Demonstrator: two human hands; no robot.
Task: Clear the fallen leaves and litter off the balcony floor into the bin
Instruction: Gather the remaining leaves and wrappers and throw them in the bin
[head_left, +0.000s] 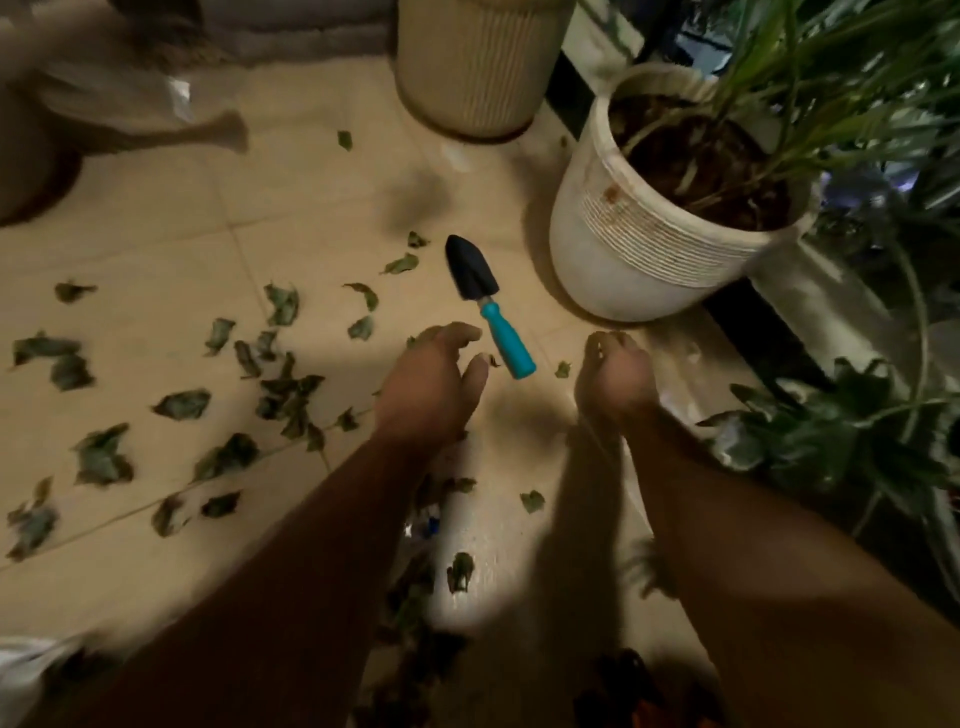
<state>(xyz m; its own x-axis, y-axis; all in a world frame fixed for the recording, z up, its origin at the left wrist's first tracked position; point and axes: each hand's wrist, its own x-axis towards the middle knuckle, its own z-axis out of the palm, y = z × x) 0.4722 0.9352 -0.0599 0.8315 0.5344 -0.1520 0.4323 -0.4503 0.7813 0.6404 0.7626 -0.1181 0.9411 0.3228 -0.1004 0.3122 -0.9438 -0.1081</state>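
Leaves (283, 400) lie scattered on the floor (156, 218), mostly left of the left hand (431, 382), whose grip is loosely open and empty; the right hand (615, 376) pinches something small, likely a leaf. They look light, brittle: best gathered in handfuls

The floor (156, 218) is smooth beige tile with a dull sheen and thin grout lines. The leaves (182, 404) on it look dry, curled and matt. The trowel (485, 301) has a matt black blade and a smooth turquoise plastic handle. The white pot (639, 249) is ribbed, scuffed and stained; the beige pot (478, 62) has fine upright ridges.
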